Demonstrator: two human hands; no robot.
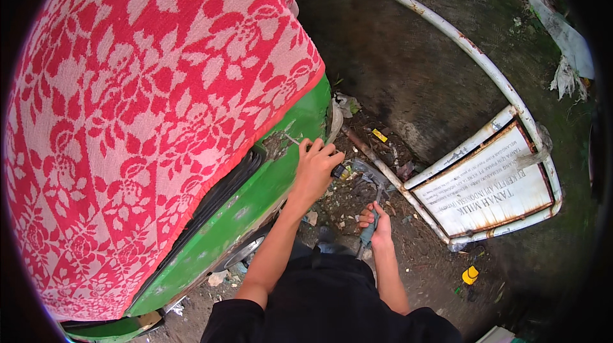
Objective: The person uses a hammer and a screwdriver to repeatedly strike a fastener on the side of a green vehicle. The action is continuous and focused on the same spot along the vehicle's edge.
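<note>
My left hand point(315, 167) is raised against the green painted body panel point(255, 202) of a vehicle, fingers closed on a thin metal tool point(294, 140) whose tip touches a scraped, bare patch of the panel. My right hand point(377, 221) hangs lower, near the ground, gripping the grey-green handle of a tool point(370, 228) that points up and away. A red cloth with a white flower pattern point(147, 119) covers the vehicle's top.
A wheel point(246, 252) shows under the green panel. A fallen white sign board in a rusty white pipe frame point(491, 183) lies on the dirt at right. Litter, a yellow cap point(470, 274) and scraps dot the ground. A dark wall rises behind.
</note>
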